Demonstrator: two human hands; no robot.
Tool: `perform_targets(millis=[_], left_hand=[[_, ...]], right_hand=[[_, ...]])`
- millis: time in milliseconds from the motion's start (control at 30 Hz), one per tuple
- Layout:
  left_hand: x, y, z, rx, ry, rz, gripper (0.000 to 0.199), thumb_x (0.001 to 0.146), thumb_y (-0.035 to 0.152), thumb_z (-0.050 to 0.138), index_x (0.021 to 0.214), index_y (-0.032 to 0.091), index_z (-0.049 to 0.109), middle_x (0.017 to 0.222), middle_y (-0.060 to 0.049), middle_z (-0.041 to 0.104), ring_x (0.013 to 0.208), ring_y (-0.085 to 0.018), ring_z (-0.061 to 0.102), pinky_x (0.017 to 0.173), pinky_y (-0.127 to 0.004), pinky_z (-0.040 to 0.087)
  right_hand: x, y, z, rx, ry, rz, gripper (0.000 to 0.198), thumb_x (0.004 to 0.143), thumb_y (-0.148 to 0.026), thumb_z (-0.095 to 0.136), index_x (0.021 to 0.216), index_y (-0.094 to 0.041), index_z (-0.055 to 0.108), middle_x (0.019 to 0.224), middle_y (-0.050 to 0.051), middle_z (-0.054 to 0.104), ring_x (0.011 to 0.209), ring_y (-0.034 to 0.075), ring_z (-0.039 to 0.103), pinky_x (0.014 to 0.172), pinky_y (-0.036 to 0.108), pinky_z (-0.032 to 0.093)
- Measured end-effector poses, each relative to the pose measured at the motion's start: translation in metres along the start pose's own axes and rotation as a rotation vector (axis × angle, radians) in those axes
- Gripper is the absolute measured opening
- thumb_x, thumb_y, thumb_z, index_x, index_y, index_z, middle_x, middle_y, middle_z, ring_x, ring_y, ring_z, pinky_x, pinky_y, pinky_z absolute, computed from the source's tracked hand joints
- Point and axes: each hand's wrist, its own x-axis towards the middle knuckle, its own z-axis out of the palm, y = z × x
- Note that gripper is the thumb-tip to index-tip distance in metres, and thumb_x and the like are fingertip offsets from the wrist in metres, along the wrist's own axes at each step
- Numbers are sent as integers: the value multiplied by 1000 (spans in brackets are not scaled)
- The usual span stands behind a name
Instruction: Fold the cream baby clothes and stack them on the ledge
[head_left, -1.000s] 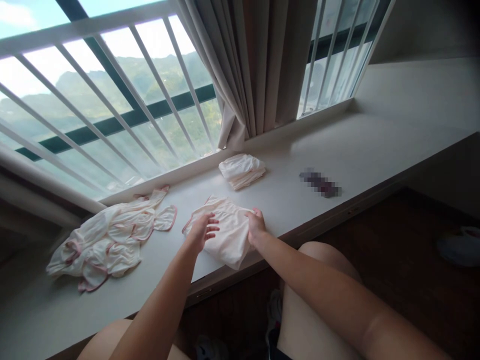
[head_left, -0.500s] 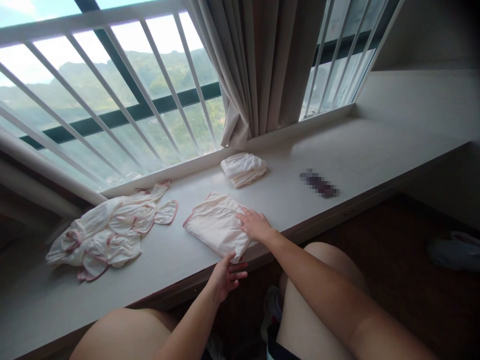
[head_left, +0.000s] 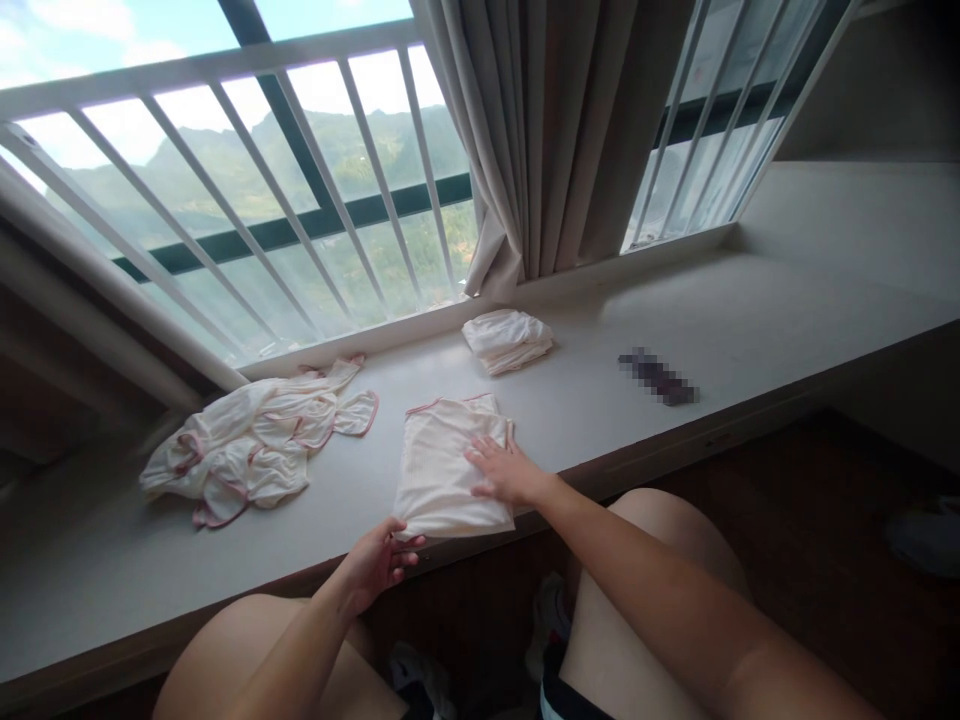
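Note:
A folded white garment with pink trim (head_left: 442, 465) lies at the front edge of the white window ledge. My right hand (head_left: 506, 472) rests flat on its right half, fingers spread. At the garment's near left corner, my left hand (head_left: 382, 562) has its thumb on top and its index finger along the lower edge, pinching the cloth; the other fingers hang loosely apart. To the left lies a crumpled white garment with pink trim (head_left: 262, 450), loosely spread. Behind the folded garment sits a small stack of folded white cloth (head_left: 506, 340).
The white ledge (head_left: 585, 410) runs under a window with white bars (head_left: 360, 150). A grey curtain (head_left: 555, 140) hangs at the middle. A pixelated dark object (head_left: 660, 377) lies on the right. My knees are below the ledge's front edge.
The folded garment has turned so that its near edge lies more along the ledge front. My left hand has moved left to its near left corner. My right hand stays on top.

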Motion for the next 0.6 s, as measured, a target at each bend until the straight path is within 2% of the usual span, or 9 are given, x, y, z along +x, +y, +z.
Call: perform_targets(millis=[167,267,367,400,467,533,600], left_hand=[[-3,-8,-10,-20,-35,-17,34,84,41,65,103,12,66,101,-6,72,71,-12,63,52,-20,44],[-6,-9,-11,-92,-87,2,32,86,40,66,103,12,68,102,-6,73,72,-12,64,53,-21,46],[-13,-7,-10,-206,-150,25,25,88,35,67,100,13,68,96,-4,72,70,-13,63,53,-22,46],[-16,-6,-9,-246,-168,30,23,88,34,67,99,13,68,93,-4,71,69,-12,63,53,-22,46],[-21,-2,-6,-321,-198,42,20,90,30,66,98,12,68,90,-4,71,67,-12,62,53,-22,47],[-27,2,-3,-392,-218,59,17,91,27,65,96,11,67,89,-4,71,65,-11,62,53,-23,48],[-32,6,1,-460,-230,90,16,93,26,62,93,10,67,86,-5,70,64,-12,61,52,-23,48]], right_hand=[[-15,-6,1,6,-125,-27,91,89,-65,62,163,-26,27,171,13,9,157,39,4,121,69,0],[-32,-17,5,-18,-189,-170,116,70,-67,80,164,-34,21,171,11,7,157,41,0,120,68,-5],[-43,-34,21,-90,-146,-246,137,56,-52,93,165,-36,10,171,11,3,156,44,-1,119,69,-9],[-45,-40,28,-118,-102,-233,136,58,-45,93,165,-35,9,171,11,3,156,44,-1,119,70,-9],[-45,-49,38,-148,1,-169,119,70,-29,85,165,-33,14,171,11,10,157,41,5,120,68,-7],[-43,-54,41,-122,90,-115,97,77,-17,71,163,-29,27,168,12,24,156,35,16,123,63,-3],[-41,-54,38,-45,171,-98,80,79,-14,64,155,-24,43,161,12,39,151,30,30,126,57,2]])
